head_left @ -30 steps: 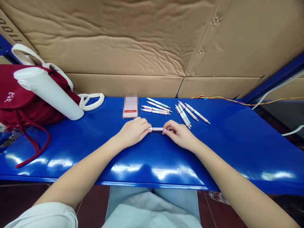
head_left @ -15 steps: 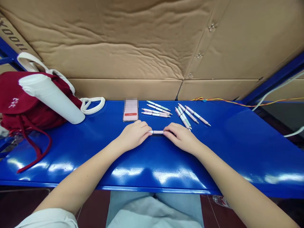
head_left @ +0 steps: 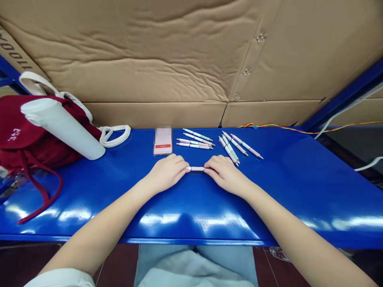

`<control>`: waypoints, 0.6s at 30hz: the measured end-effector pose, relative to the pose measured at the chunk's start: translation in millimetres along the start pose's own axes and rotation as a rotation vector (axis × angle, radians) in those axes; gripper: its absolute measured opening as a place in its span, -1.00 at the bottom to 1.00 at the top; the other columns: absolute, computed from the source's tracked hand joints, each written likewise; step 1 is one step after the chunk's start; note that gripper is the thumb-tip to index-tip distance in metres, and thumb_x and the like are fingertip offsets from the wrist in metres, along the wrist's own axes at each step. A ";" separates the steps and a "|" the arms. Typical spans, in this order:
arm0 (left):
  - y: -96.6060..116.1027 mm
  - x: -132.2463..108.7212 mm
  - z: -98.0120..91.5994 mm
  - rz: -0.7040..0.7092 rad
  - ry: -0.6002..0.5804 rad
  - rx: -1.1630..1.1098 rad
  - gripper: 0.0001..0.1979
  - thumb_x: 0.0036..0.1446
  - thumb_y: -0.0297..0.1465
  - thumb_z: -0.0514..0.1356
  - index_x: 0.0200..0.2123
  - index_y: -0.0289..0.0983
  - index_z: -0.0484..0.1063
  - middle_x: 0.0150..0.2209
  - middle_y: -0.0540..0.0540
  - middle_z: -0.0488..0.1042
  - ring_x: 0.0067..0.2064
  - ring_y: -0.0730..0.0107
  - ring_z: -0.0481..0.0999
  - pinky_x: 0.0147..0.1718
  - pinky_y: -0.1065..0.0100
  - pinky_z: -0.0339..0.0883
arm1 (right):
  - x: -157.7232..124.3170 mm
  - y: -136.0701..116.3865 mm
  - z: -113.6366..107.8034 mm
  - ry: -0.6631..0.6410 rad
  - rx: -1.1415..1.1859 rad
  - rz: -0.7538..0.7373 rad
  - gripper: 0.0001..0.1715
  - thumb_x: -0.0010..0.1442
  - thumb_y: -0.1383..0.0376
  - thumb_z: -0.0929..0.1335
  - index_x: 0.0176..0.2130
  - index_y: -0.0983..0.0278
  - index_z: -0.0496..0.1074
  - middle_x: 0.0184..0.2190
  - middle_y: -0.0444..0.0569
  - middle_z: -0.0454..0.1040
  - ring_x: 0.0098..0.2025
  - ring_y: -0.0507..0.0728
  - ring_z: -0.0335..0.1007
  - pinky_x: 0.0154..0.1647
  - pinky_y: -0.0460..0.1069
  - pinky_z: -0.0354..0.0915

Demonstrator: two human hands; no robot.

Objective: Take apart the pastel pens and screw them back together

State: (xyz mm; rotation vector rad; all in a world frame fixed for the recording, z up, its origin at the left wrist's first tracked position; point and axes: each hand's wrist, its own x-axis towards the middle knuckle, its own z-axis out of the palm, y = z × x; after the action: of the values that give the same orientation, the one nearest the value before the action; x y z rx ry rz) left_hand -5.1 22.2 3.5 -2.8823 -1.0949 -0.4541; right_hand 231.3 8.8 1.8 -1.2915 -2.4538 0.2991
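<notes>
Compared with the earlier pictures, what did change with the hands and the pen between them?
The right hand has flattened and slid slightly left along the pink-and-white pen, covering more of it. The left hand still holds the other end. The other pens and the phone stayed in place.

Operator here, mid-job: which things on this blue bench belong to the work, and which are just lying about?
Belongs to the work:
left hand
right hand
pale pink pen, pinched between them
two nearby groups of pens

Lying about:
smartphone
white flask
red bag
</notes>
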 end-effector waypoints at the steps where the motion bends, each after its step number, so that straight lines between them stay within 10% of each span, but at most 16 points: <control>1: -0.2 0.0 0.3 0.001 0.000 0.000 -0.68 0.32 -0.26 -0.06 -0.17 -0.25 0.44 -0.25 -0.09 0.45 -0.23 0.34 0.38 -0.22 0.34 0.29 | 0.1 0.2 0.6 -0.015 0.000 0.004 -0.76 0.29 0.24 0.19 -0.26 0.24 0.39 -0.31 0.01 0.42 -0.24 0.16 0.25 -0.16 0.07 0.14; 18: 2.1 1.4 3.9 0.022 0.054 0.026 -0.73 0.30 -0.29 -0.03 -0.22 -0.28 0.42 -0.26 -0.12 0.44 -0.25 0.30 0.35 -0.25 0.30 0.27 | 1.7 6.1 7.3 -0.094 0.081 -0.028 -0.72 0.31 0.24 0.19 -0.25 0.27 0.44 -0.32 -0.01 0.46 -0.24 0.14 0.28 -0.14 0.05 0.12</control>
State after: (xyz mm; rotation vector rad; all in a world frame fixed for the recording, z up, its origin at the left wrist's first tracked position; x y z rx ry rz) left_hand -1.8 22.0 0.3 -2.8388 -1.0514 -0.5094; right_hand 232.1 13.5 -6.6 -1.2345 -2.5075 0.4563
